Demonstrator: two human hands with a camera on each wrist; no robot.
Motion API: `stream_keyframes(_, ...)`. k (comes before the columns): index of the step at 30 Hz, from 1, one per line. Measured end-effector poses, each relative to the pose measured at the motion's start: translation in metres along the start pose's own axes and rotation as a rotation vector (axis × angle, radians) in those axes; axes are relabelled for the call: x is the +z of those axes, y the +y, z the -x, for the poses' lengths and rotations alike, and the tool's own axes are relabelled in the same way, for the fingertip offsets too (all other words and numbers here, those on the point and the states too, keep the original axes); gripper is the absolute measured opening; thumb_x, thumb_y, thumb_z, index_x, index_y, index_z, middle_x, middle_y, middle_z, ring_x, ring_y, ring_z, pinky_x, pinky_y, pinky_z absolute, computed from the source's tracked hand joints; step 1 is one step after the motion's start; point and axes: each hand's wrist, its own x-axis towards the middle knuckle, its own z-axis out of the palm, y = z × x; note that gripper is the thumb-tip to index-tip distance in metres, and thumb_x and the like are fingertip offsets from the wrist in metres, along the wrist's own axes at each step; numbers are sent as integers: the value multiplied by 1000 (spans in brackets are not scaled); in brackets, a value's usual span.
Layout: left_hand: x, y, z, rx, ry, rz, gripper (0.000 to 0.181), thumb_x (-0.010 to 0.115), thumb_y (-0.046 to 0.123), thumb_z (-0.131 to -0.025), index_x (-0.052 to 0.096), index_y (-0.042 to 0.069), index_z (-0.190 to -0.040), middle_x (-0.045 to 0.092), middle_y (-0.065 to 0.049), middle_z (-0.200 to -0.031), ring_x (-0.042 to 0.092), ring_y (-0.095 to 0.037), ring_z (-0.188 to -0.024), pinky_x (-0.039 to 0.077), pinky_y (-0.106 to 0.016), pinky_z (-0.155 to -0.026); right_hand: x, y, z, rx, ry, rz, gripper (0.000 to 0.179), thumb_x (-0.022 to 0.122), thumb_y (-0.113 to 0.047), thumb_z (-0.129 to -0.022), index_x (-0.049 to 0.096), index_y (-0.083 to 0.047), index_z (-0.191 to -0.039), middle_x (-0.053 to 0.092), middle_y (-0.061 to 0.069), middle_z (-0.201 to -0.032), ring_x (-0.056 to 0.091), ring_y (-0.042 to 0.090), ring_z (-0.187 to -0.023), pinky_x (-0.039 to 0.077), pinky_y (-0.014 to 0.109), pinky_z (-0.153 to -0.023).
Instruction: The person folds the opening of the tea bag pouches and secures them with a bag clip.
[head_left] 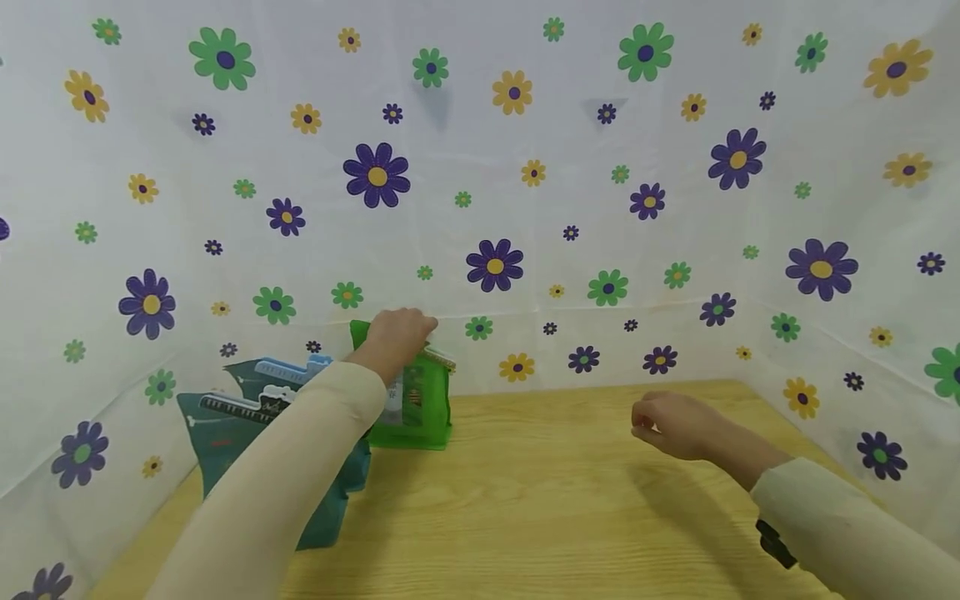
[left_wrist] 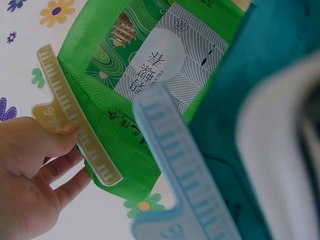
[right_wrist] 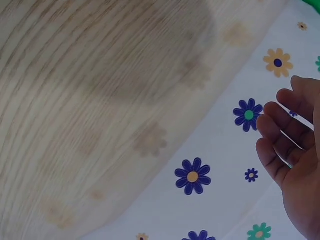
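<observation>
At the back left of the table, my left hand point(head_left: 397, 342) is at the top of an upright green tea bag point(head_left: 431, 410). In the left wrist view that hand pinches a yellowish sealing clip point(left_wrist: 85, 130), which lies across the end of the green bag. Its thumb presses the clip's front, with other fingers behind. My right hand point(head_left: 675, 425) hovers over the table's right side, fingers loosely curled and holding nothing; the right wrist view shows the same hand point(right_wrist: 300, 145) bare.
Left of the green bag stand teal bags point(head_left: 322, 521), partly behind my left sleeve. One carries a light blue clip point(head_left: 281, 371), another a black-and-white clip point(head_left: 232, 407). A flower-patterned white sheet point(head_left: 555, 350) encloses the wooden table point(head_left: 525, 500).
</observation>
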Motion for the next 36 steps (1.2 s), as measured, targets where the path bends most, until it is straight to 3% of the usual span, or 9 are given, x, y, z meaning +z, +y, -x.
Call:
stream_keyframes(13, 0, -32, 22, -71, -91, 16, 15, 69, 3, -93, 69, 6, -108, 72, -11, -92, 70, -24, -80, 60, -43, -67, 0, 28, 18, 107, 20, 22, 7, 66, -15, -94, 65, -10, -89, 64, 1, -87, 62, 18, -80, 55, 41, -75)
stream_keyframes(27, -5, -69, 44, -133, -229, 112, 16, 64, 6, -96, 68, 2, -111, 71, -12, -95, 66, -22, -82, 58, -46, -76, 1, 41, 29, 171, 2, 26, 11, 68, -16, -92, 64, -8, -87, 64, 2, -84, 61, 19, -77, 54, 43, -75)
stream_keyframes(32, -12, -68, 45, -169, -286, 213, 33, 51, 13, -100, 60, -1, -129, 68, -19, -116, 62, -27, -93, 53, -52, -89, 3, 44, 29, 176, 3, 27, 10, 68, -16, -93, 64, -8, -88, 65, 3, -85, 62, 21, -79, 54, 44, -76)
stream_keyframes(34, -12, -62, 44, -169, -262, 255, 40, 46, 15, -101, 53, -1, -137, 64, -21, -128, 62, -33, -106, 49, -57, -96, 4, 45, 30, 178, 5, 27, 9, 68, -15, -93, 65, -8, -88, 66, 4, -86, 63, 22, -80, 54, 45, -77)
stream_keyframes(36, -7, -53, 46, -144, -188, 270, 45, 44, 19, -102, 49, 0, -142, 59, -23, -136, 59, -39, -119, 45, -60, -101, 6, 45, 31, 182, 7, 26, 9, 68, -15, -93, 66, -7, -90, 67, 5, -87, 64, 24, -82, 55, 46, -78)
